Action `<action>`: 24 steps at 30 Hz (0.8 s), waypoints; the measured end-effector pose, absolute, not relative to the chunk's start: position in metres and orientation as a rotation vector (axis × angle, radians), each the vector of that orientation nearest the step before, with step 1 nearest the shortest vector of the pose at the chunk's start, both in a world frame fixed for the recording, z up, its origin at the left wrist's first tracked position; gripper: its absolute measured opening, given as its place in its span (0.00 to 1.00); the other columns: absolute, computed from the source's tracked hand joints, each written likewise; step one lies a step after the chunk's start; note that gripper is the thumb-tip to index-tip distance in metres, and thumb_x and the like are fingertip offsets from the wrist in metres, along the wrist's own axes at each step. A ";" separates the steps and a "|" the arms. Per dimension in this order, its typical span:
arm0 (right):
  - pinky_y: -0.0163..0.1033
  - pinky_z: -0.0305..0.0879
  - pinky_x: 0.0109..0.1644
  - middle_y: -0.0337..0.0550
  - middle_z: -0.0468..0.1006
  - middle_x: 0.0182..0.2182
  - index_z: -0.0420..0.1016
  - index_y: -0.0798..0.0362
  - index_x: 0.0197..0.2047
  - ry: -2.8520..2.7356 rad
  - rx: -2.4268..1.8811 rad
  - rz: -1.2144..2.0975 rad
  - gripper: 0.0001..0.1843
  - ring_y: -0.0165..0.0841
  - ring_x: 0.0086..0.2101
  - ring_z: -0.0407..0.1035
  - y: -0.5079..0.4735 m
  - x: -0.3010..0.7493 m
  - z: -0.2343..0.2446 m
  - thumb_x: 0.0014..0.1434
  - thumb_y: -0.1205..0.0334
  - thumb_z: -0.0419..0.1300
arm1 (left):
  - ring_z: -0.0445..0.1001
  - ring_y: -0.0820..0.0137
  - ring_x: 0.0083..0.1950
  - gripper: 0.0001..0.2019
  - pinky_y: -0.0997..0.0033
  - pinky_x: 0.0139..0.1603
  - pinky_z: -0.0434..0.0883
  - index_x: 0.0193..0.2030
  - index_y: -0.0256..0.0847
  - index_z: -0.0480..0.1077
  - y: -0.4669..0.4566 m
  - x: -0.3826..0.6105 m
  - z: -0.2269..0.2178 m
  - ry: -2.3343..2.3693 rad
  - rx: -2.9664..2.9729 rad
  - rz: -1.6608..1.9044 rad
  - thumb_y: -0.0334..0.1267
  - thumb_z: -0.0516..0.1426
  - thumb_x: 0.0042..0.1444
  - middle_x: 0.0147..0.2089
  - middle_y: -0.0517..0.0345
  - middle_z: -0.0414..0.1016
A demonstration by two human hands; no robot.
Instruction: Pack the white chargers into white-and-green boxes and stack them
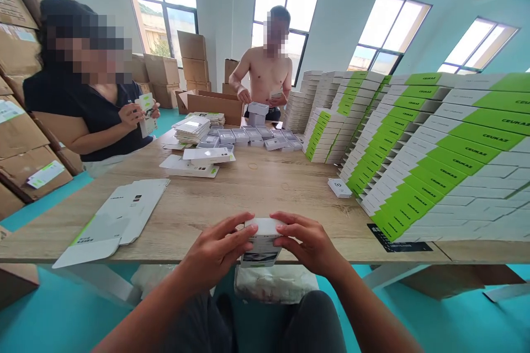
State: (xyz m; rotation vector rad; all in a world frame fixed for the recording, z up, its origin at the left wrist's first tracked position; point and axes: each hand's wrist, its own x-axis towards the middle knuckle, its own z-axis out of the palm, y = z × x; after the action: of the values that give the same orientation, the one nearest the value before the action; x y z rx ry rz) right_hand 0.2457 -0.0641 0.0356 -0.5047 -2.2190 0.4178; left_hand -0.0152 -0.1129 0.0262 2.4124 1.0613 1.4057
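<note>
Between my left hand [217,248] and my right hand [308,242] I hold a small white printed box [262,242] just above the table's near edge. Fingers of both hands press against its sides, and its lower face shows a dark picture panel. The light wooden table [256,187] stretches out ahead. Left of my hands lies a flat unfolded white-and-green carton blank [124,215]. To the right rise long stepped rows of white boxes with green bands [434,160], printed CEUKAZ.
A seated person [95,110] at the left handles a white box, and a shirtless person [265,60] stands at the far side. White trays and stacked sheets [244,138] lie mid-table. One loose white box [339,188] sits near the green rows. Cardboard cartons [20,116] line the left wall. A white bag [273,284] lies below the table.
</note>
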 end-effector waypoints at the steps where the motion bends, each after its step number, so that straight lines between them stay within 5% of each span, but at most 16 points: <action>1: 0.44 0.74 0.54 0.50 0.80 0.55 0.76 0.47 0.47 -2.217 -0.514 0.408 0.07 0.37 0.53 0.76 -0.065 0.244 0.034 0.66 0.64 0.63 | 0.79 0.63 0.58 0.19 0.66 0.56 0.76 0.60 0.52 0.75 -0.111 -0.015 0.018 1.046 2.448 1.417 0.30 0.59 0.64 0.62 0.51 0.76; 5: 0.41 0.73 0.51 0.48 0.79 0.55 0.75 0.48 0.43 -2.152 -0.611 0.484 0.03 0.35 0.51 0.76 -0.074 0.240 0.031 0.68 0.64 0.59 | 0.78 0.60 0.58 0.21 0.62 0.55 0.78 0.62 0.46 0.69 -0.113 0.003 -0.018 1.124 2.114 1.427 0.35 0.61 0.63 0.62 0.47 0.76; 9: 0.43 0.70 0.54 0.46 0.79 0.55 0.71 0.47 0.42 -2.040 -0.913 0.699 0.11 0.39 0.50 0.75 -0.086 0.253 0.053 0.63 0.52 0.65 | 0.83 0.64 0.43 0.18 0.70 0.43 0.80 0.59 0.46 0.69 -0.118 0.024 -0.017 1.316 1.996 1.304 0.41 0.61 0.63 0.47 0.55 0.84; 12: 0.44 0.71 0.50 0.46 0.79 0.50 0.69 0.47 0.50 -1.984 -1.093 0.805 0.29 0.41 0.45 0.75 -0.086 0.265 0.088 0.51 0.42 0.72 | 0.80 0.63 0.50 0.16 0.67 0.53 0.76 0.60 0.46 0.70 -0.102 0.026 0.018 1.199 2.587 1.472 0.39 0.57 0.66 0.52 0.53 0.82; 17: 0.45 0.67 0.53 0.44 0.77 0.49 0.70 0.47 0.56 -2.116 -1.392 0.671 0.35 0.43 0.47 0.72 -0.053 0.270 0.121 0.45 0.52 0.74 | 0.76 0.61 0.55 0.14 0.48 0.72 0.53 0.52 0.43 0.76 -0.035 0.035 0.064 1.028 3.122 1.663 0.36 0.49 0.72 0.50 0.52 0.81; 21: 0.45 0.67 0.57 0.47 0.76 0.53 0.71 0.49 0.55 -2.163 -1.338 0.560 0.37 0.42 0.51 0.71 -0.002 0.272 0.081 0.41 0.58 0.75 | 0.73 0.60 0.60 0.12 0.41 0.74 0.46 0.54 0.45 0.75 0.016 0.049 0.023 0.987 3.073 1.745 0.32 0.54 0.68 0.53 0.52 0.79; 24: 0.47 0.65 0.61 0.53 0.74 0.57 0.74 0.52 0.54 -2.281 -1.241 0.243 0.37 0.47 0.57 0.68 0.055 0.284 0.059 0.40 0.57 0.75 | 0.69 0.58 0.64 0.19 0.40 0.74 0.51 0.57 0.48 0.72 0.036 0.056 -0.030 1.021 2.861 1.815 0.28 0.60 0.61 0.56 0.51 0.76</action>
State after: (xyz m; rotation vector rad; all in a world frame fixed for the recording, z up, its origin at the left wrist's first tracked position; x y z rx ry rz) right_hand 0.2836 0.0550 0.0592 -1.2412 -2.2812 0.2425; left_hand 0.0557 0.0357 -0.0297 2.8614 1.0212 1.8154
